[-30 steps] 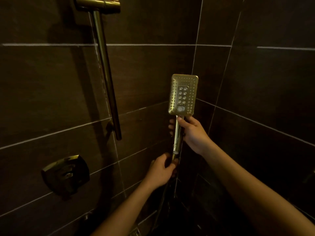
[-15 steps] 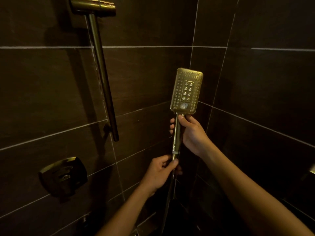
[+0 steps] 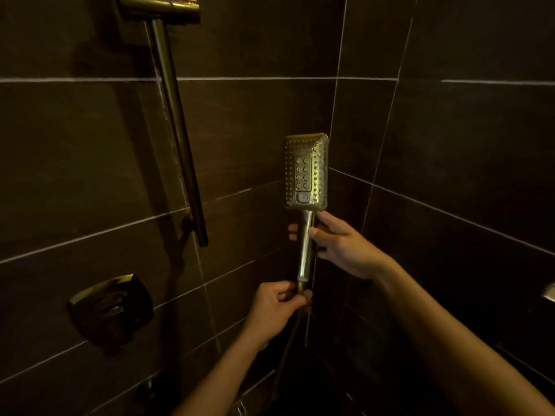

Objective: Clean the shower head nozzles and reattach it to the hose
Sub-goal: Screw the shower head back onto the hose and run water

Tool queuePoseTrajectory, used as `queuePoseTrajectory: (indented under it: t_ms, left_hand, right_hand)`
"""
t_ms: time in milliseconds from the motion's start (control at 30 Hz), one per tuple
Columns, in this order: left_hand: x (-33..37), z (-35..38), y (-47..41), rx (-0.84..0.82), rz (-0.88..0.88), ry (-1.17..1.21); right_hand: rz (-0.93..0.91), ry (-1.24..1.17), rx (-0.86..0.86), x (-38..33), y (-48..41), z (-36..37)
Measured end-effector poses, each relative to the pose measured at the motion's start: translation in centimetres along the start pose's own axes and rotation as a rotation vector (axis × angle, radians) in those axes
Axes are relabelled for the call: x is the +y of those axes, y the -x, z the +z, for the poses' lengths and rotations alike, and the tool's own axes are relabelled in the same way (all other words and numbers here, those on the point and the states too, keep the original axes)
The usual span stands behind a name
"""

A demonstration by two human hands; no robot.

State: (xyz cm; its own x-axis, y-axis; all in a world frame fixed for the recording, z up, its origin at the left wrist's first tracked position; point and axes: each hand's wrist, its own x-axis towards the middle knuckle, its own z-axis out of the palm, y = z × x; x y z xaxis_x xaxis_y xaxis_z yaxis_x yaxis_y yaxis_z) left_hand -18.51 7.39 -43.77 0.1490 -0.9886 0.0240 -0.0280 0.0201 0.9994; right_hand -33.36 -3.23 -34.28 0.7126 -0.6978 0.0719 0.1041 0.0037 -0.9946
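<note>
A brass-coloured rectangular shower head point(image 3: 305, 172) stands upright in the tiled corner, its nozzle face turned toward me. My right hand point(image 3: 342, 246) grips the upper part of its handle just under the head. My left hand point(image 3: 274, 307) pinches the hose end fitting at the bottom of the handle. The dark hose point(image 3: 285, 352) hangs down from there into shadow, and its lower run is hard to make out.
A brass slide rail point(image 3: 177, 127) with its top bracket point(image 3: 162, 9) runs down the left wall. A square valve handle point(image 3: 111, 310) sits low on that wall. Dark tiled walls meet in a corner behind the shower head. A metal fixture point(image 3: 549, 292) shows at the right edge.
The shower head has turned, its face now angled a little to the left. My left hand has closed round the fitting at the handle's base. The view shifted slightly.
</note>
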Motion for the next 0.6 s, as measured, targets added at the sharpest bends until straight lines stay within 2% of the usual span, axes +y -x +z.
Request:
queuePoseTrajectory:
  t_ms: [167,333,600]
  left_hand:
    - [-0.8,-0.3,0.6,0.014,-0.006,-0.020]
    - [-1.0,-0.9,1.2,-0.033,0.013,-0.053]
    - [-1.6,-1.1,1.7,0.117,0.009,-0.095]
  right_hand:
    - [-0.011,0.210,-0.031,-1.0,0.4,0.4]
    - [-0.037,0.256,-0.033,-0.6,0.1,0.9]
    - [-0.129,0.466,0.115,1.5,-1.3,3.2]
